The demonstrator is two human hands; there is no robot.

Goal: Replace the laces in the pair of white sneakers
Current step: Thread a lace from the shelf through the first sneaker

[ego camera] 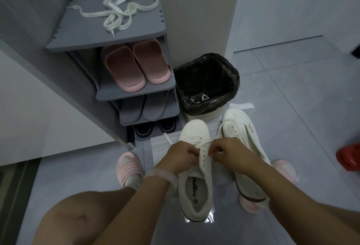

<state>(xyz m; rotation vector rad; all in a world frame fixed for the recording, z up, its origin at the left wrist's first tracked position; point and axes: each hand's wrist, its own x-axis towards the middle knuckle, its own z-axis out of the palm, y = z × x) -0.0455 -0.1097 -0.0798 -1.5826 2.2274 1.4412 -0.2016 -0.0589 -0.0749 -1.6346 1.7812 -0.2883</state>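
Two white sneakers stand on the grey floor in front of me. The near sneaker (194,184) points away, its insole showing. My left hand (180,154) and my right hand (226,152) sit over its eyelet rows, each pinching the white lace (201,147) that is threaded through its front eyelets. One loose lace end trails left onto a sheet of paper. The second sneaker (241,133) lies to the right, partly under my right forearm, with a lace in its front eyelets. A spare cream lace (120,11) lies tangled on top of the grey shoe rack (78,38).
The rack holds pink slippers (134,65), grey slippers and dark shoes. A bin lined with a black bag (206,82) stands beside it. White paper (159,147) lies under the sneakers. My feet wear pink slippers. A red object (348,156) sits at the right edge.
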